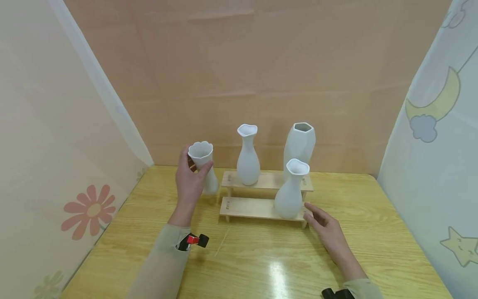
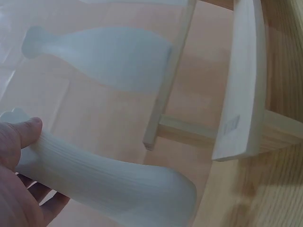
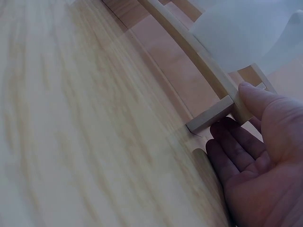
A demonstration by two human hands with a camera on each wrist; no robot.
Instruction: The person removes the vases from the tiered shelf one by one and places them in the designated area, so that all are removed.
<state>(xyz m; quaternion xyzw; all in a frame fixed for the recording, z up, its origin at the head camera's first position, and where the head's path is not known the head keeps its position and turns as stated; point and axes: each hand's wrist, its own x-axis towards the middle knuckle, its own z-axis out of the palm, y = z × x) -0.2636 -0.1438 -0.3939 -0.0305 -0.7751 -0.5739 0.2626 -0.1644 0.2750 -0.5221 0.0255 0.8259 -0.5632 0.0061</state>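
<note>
My left hand grips a white vase with a scalloped rim, thumb on the near side and fingers behind. The vase leans slightly, left of a two-step wooden stand. In the left wrist view its ribbed body slants past the end of the stand. My right hand holds the right end of the lower step; in the right wrist view the thumb lies over the board's end and the other fingers curl below, by the leg. A white narrow-necked vase stands on that step beside this hand.
On the upper step stand another narrow-necked white vase at left and a taller, wide-mouthed white vase at right, partly hidden by the front one. The wooden table meets a peach backdrop behind, with patterned cloth on both sides.
</note>
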